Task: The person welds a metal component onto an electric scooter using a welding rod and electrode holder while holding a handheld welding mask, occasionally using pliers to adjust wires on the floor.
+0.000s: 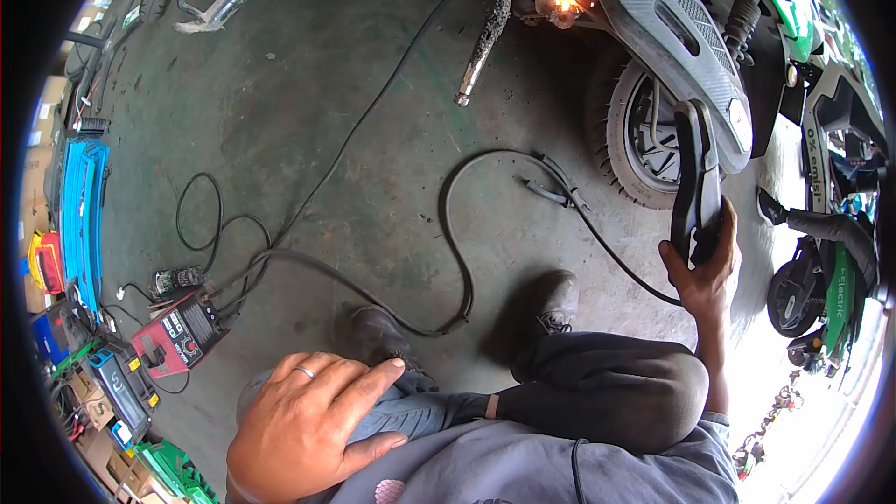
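My right hand [707,266] is closed round the lower end of a long black electrode holder [693,154], which stands upright before the scooter's grey footboard panel [681,37]. A dark cable [616,247] runs across the floor to this hand. Bright orange glow and a little smoke come from a metal joint [565,5] at the scooter's underside, left of the panel. No electrode can be made out between holder and glow. My left hand [313,420], with a ring on it, rests near my left knee, palm down, fingers extended and holding nothing.
A red welding machine [177,336] sits on the floor at left, its cables looping past my shoes [383,331]. The scooter's wheel [644,135] and a rusty, encrusted metal bar [490,37] are ahead. Blue panels [84,215] and boxes line the left; another scooter [840,299] stands right.
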`<state>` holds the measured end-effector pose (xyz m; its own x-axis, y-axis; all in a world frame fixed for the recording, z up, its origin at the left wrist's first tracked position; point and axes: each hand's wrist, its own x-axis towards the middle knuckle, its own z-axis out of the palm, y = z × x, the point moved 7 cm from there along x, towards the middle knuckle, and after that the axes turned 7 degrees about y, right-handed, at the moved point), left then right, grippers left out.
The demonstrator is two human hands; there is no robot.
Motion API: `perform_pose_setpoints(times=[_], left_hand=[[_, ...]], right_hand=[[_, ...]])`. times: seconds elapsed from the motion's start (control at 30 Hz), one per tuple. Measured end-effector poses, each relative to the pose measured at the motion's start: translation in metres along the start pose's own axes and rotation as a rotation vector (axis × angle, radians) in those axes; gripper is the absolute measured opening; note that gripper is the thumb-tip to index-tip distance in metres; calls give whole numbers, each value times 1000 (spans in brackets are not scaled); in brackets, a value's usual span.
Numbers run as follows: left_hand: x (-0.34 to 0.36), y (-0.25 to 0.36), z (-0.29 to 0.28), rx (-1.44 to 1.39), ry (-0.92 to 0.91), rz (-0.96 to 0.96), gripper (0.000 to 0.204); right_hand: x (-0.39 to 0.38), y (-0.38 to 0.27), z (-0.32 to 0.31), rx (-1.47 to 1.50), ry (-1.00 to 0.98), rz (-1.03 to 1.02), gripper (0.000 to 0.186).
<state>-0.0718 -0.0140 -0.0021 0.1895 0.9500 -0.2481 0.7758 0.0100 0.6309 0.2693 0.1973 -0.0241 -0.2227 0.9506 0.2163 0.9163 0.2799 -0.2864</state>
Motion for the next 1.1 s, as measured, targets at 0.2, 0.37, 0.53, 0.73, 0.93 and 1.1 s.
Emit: perform_pose_setpoints(times=[0.2, 0.37, 0.53, 0.73, 0.93, 1.1], left_hand=[[3, 4, -1, 27, -21, 2, 62], [4, 5, -1, 24, -24, -7, 62], [4, 6, -2, 30, -23, -9, 61], [5, 5, -1, 24, -24, -8, 61], [5, 5, -1, 34, -27, -6, 60], [5, 4, -2, 37, -19, -6, 60]], right_hand=[[-3, -1, 1, 31, -18, 39, 84], [0, -2, 1, -4, -20, 33, 85], [-1, -2, 3, -15, -4, -4, 85], [1, 0, 5, -42, -42, 26, 87], [3, -2, 5, -47, -44, 14, 87], [3, -3, 5, -24, -5, -17, 84]])
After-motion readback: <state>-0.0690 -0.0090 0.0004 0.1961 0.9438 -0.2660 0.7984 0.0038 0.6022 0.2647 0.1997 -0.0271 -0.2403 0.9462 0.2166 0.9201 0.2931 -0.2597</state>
